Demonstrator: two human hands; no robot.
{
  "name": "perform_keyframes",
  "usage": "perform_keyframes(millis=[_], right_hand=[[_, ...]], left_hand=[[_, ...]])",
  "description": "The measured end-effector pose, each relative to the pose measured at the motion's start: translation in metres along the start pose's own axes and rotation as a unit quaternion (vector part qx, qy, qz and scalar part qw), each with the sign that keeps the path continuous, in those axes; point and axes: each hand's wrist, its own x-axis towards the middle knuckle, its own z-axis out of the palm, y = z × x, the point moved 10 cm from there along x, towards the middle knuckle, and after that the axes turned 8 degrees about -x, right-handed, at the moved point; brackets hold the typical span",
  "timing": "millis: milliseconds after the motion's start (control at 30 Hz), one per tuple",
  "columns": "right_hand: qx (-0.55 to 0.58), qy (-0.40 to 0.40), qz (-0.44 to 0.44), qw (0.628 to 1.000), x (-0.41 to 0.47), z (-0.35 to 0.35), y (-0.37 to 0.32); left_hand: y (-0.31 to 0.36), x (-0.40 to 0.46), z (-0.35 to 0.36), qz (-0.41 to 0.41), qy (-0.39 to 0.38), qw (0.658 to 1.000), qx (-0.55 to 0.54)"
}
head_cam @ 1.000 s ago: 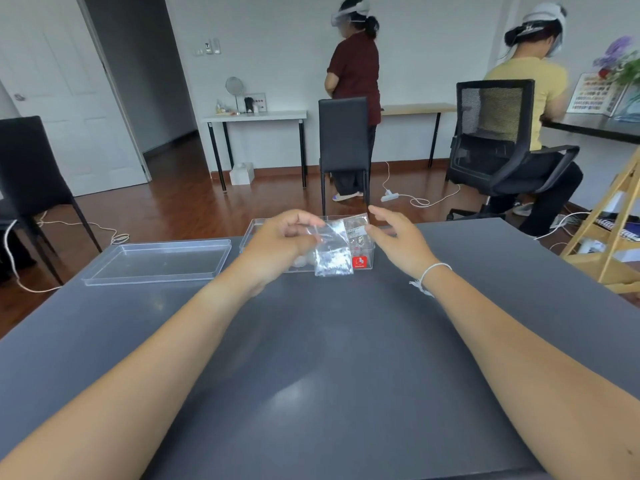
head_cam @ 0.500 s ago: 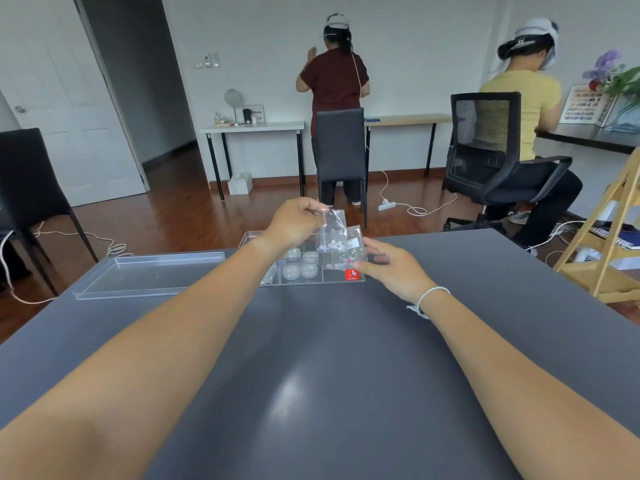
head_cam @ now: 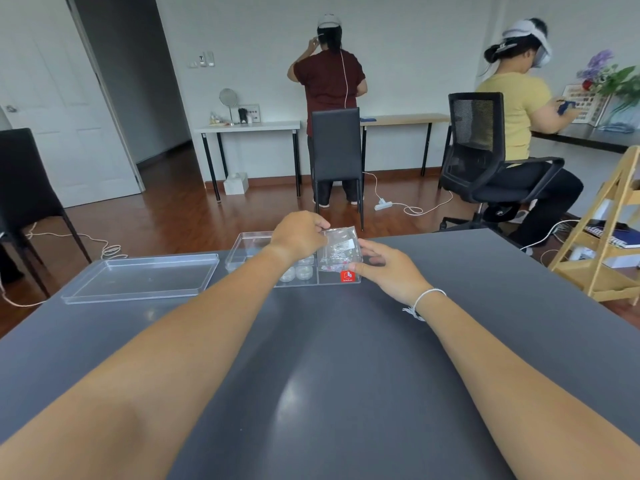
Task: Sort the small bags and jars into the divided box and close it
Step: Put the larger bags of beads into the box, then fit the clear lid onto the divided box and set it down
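A clear divided box (head_cam: 242, 249) with a red sticker (head_cam: 347, 276) stands at the far edge of the dark grey table. Small round jars (head_cam: 304, 271) sit in its middle compartments. My left hand (head_cam: 298, 233) pinches the top of a small clear bag (head_cam: 341, 249) that hangs over the box's right-hand compartment. My right hand (head_cam: 391, 268) rests against the box's right side, fingers touching the lower part of the bag. The box's clear lid (head_cam: 138, 278) lies flat on the table to the left.
The grey table (head_cam: 329, 375) stretches towards me. Beyond it stand black chairs (head_cam: 336, 150), two people wearing headsets, and side tables by the wall. A wooden rack (head_cam: 602, 244) is at the right. Cables lie on the wooden floor.
My left hand has carried the bag from in front of the box to above its right compartment. My right hand has moved to the box's right side. The view has tilted upward.
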Motion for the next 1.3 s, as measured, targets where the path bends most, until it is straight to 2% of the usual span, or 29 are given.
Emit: perform_keyframes(millis=[167, 400, 533, 667, 767, 1133, 1300], right_hand=[[-0.006, 0.0, -0.002, 1.0, -0.001, -0.001, -0.002], [-0.015, 0.004, -0.003, 1.0, -0.001, -0.003, -0.004], [0.001, 0.042, -0.003, 0.999, -0.001, -0.011, -0.008], [-0.044, 0.097, -0.05, 0.993, -0.004, -0.022, -0.033], [-0.076, 0.107, -0.1, 0.986, -0.006, -0.011, -0.064], [-0.163, 0.017, -0.226, 0.96, -0.017, 0.101, -0.157], [-0.206, -0.023, -0.258, 0.944, -0.02, 0.154, -0.181]], left_hand=[[0.0, -0.004, -0.005, 0.012, 0.009, 1.0, 0.018], [-0.02, -0.02, -0.044, 0.015, 0.055, 0.998, -0.028], [-0.051, -0.034, -0.078, -0.009, 0.08, 0.996, -0.029], [-0.077, -0.051, -0.111, -0.019, 0.102, 0.995, -0.01], [-0.098, -0.065, -0.137, -0.038, 0.124, 0.992, 0.006], [-0.175, -0.131, -0.201, -0.114, 0.137, 0.981, 0.075], [-0.211, -0.153, -0.21, -0.142, 0.087, 0.971, 0.171]])
